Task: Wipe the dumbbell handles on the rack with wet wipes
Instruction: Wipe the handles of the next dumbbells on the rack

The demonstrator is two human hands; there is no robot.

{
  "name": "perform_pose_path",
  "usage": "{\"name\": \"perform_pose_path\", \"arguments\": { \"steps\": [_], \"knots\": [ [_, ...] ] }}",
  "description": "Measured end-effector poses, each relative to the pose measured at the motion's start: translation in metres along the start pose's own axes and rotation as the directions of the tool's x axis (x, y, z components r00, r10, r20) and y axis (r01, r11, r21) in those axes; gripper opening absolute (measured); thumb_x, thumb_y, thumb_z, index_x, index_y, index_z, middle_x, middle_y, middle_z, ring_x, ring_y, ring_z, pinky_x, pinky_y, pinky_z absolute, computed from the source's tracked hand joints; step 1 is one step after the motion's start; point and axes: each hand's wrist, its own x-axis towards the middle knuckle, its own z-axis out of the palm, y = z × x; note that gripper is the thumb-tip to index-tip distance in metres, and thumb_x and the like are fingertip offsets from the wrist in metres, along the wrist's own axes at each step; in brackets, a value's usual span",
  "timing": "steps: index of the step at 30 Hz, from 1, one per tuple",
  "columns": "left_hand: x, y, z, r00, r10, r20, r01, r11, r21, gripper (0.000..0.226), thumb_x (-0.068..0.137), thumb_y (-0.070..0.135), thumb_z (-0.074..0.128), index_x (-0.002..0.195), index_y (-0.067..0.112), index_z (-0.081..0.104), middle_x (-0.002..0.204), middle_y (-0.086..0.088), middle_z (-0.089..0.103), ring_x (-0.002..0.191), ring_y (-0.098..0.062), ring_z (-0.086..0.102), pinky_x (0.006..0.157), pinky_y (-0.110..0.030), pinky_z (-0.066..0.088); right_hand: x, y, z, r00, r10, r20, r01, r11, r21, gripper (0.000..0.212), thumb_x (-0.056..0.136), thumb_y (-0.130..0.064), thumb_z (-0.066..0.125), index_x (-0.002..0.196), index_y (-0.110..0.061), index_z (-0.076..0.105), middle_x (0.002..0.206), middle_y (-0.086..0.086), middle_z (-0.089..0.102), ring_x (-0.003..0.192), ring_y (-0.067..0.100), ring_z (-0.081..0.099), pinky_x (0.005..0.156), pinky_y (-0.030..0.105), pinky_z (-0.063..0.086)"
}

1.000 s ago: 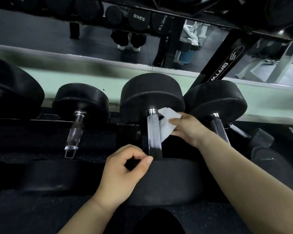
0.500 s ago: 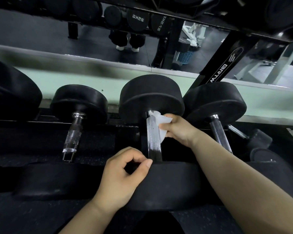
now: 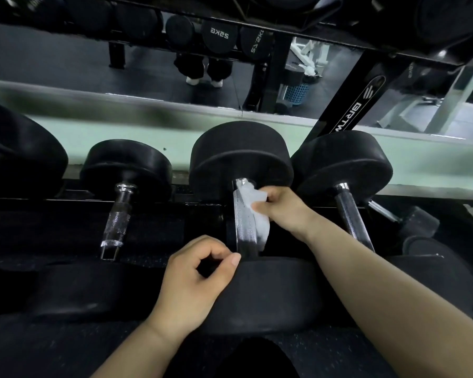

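Pinching a soft, limp wipe (image 3: pixel 257 214) in the right hand (image 3: pixel 281 205) against the stiff, knurled steel handle (image 3: pixel 242 222) of the middle dumbbell on the rack (image 3: pixel 159 222), best wrapped round mid-bar, with the left hand (image 3: pixel 194 282) curled, thumb to forefinger, seemingly empty, and the handle's underside and near end hidden.

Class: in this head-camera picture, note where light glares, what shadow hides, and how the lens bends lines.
Head view: glare glints on the chrome handle beside the wet wipe; the near dumbbell heads sink into shadow; the rack upright leans sideways, probably wide-lens distortion.
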Motion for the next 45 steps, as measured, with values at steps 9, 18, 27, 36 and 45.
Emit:
{"name": "perform_pose_path", "arguments": {
  "steps": [9,18,27,36,45],
  "knots": [
    [0.024,0.018,-0.012,0.993,0.074,0.093,-0.092,0.974,0.206,0.039,0.070,0.044,0.053,0.106,0.055,0.041,0.110,0.039,0.043,0.104,0.016,0.042,0.092,0.001,0.030,-0.041,-0.023,-0.010,0.976,-0.091,0.197,0.122,0.980,-0.155,0.010,0.080,0.000,0.058,0.071,-0.001,0.059,0.062,-0.003,0.046,0.054,-0.003,0.042,0.056,0.010,0.034],
    [0.055,0.025,-0.015,0.981,-0.151,0.121,0.070,0.861,0.504,0.023,0.078,0.016,0.062,0.065,0.029,0.048,0.065,0.009,0.052,0.067,-0.014,0.050,0.060,-0.017,0.037,-0.054,-0.023,-0.004,0.992,-0.124,0.035,0.121,0.989,0.087,0.012,0.085,-0.003,0.055,0.087,-0.012,0.063,0.082,0.004,0.067,0.077,0.008,0.059,0.070,0.012,0.047],
    [0.070,0.001,-0.031,0.944,-0.228,-0.240,0.310,0.864,0.396,0.009,0.084,0.008,0.055,0.087,0.008,0.046,0.091,-0.009,0.048,0.082,-0.020,0.043,0.058,-0.021,0.021,-0.075,0.013,0.007,0.956,-0.010,-0.294,0.060,0.985,0.161,0.028,0.090,-0.014,0.048,0.066,-0.016,0.062,0.065,-0.006,0.061,0.072,0.000,0.054,0.076,0.010,0.038],
    [0.095,-0.023,0.027,0.892,-0.445,0.076,0.444,0.896,0.024,0.020,0.086,0.031,0.057,0.077,0.013,0.055,0.071,0.004,0.051,0.067,-0.008,0.047,0.063,-0.019,0.045,-0.076,0.017,0.006,0.937,-0.029,-0.348,0.066,0.994,0.092,0.036,0.081,0.001,0.044,0.057,-0.020,0.061,0.048,-0.009,0.059,0.060,0.000,0.053,0.059,0.008,0.038],
    [0.081,-0.031,0.017,0.890,-0.399,0.220,0.360,0.912,0.199,0.015,0.078,-0.006,0.062,0.083,0.009,0.063,0.070,0.011,0.055,0.066,0.000,0.049,0.053,0.003,0.037,-0.078,0.017,0.006,0.935,-0.033,-0.352,0.068,0.994,0.087,0.040,0.080,0.001,0.043,0.052,-0.021,0.060,0.048,-0.012,0.060,0.060,0.003,0.053,0.058,0.011,0.038]
  ]
}}
